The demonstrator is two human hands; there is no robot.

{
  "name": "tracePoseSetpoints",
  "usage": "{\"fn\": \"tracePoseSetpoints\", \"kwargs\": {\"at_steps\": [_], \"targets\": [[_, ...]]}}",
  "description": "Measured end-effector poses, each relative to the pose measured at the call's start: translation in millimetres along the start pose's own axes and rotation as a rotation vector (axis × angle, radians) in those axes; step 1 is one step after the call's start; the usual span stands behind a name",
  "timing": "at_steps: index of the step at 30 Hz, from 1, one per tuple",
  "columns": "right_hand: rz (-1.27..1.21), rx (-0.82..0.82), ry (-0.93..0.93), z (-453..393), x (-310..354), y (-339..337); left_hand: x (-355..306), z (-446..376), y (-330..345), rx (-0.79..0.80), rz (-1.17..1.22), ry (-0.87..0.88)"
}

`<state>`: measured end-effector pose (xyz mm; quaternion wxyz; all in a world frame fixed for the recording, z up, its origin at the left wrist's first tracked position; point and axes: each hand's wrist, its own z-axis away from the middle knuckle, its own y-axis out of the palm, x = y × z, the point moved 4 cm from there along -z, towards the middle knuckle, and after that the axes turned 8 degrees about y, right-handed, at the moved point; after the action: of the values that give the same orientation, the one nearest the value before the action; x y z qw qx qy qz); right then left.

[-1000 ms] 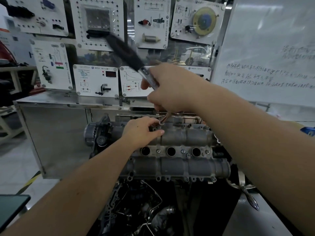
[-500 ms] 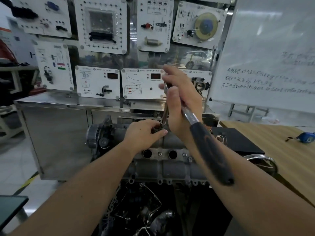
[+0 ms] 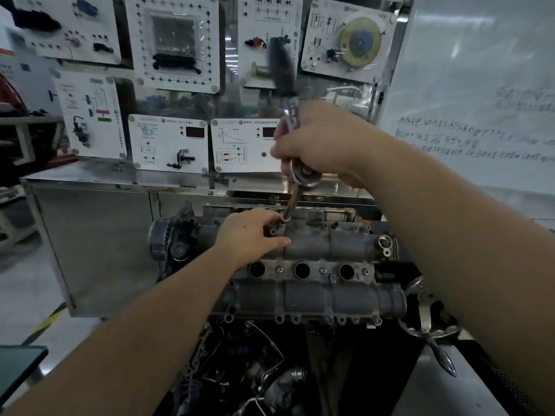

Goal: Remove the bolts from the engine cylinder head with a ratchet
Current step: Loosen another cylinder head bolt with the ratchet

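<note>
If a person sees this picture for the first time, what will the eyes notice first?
First, the right hand at the centre, gripping a chrome ratchet whose extension runs down to a bolt on the back edge of the grey cylinder head. Next, the left hand resting on the head beside the socket. Behind stand white training panels, with a whiteboard at the right.

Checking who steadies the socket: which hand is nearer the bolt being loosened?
Left. The left hand rests beside the bolt; the right hand grips the ratchet well above it.
</note>
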<state>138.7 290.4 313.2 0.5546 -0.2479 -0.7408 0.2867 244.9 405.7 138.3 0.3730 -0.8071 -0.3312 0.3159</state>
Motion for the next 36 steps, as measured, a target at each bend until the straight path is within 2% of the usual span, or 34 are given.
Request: {"fn": "tracePoseSetpoints", "kwargs": {"at_steps": [2, 3, 5, 6, 8, 10, 12, 14, 16, 18, 20, 21, 23, 26, 30, 32, 33, 36], "targets": [[0.534, -0.05, -0.161, 8, 15, 9, -1, 0, -1, 0.011, -0.022, 0.001], [0.762, -0.125, -0.246, 9, 18, 15, -2, 0, -1, 0.02, -0.023, -0.012], [1.047, -0.349, -0.469, 15, 20, 29, 1, -1, -2, 0.022, -0.042, -0.03], [1.072, -0.435, -0.61, 18, 17, 36, 0, -1, -2, 0.024, -0.038, -0.03], [0.901, -0.586, -0.871, 20, 4, 40, 0, -2, 4, 0.019, 0.009, -0.006], [0.545, -0.792, -1.076, 20, -9, 34, 3, 0, 9, 0.015, 0.048, 0.029], [0.275, -0.908, -1.023, 17, -24, 33, 3, 2, 8, 0.009, 0.048, 0.065], [-0.027, -0.769, -0.853, 13, -33, 44, 1, 2, 5, -0.011, 0.051, 0.043], [-0.437, -0.499, -0.725, 8, -39, 53, -2, 3, -1, -0.03, -0.037, -0.01], [-0.847, -0.199, -0.545, 5, -41, 59, -4, 2, -3, -0.013, -0.025, -0.018], [-1.091, 0.018, -0.337, 2, -39, 59, -3, 0, -3, -0.004, -0.009, -0.027], [-1.16, 0.07, -0.238, 0, -38, 55, -2, 0, -3, 0.009, -0.011, -0.035], [-1.197, 0.062, -0.058, -4, -36, 43, -2, 1, -4, 0.019, -0.01, -0.023], [-1.032, -0.031, 0.123, -9, -33, 20, -2, 1, -2, 0.024, 0.008, -0.018], [-0.531, 0.042, 0.153, -4, -26, -2, -3, 2, -4, 0.021, 0.006, 0.01], [-0.2, 0.099, 0.084, 5, -13, -3, -4, 2, -3, 0.018, 0.005, 0.016], [0.04, 0.068, 0.015, 8, -4, -2, -4, 2, -3, 0.022, 0.002, 0.009], [0.799, -0.239, -0.249, 7, 18, 8, -4, 2, -5, 0.04, 0.005, -0.019]]}}
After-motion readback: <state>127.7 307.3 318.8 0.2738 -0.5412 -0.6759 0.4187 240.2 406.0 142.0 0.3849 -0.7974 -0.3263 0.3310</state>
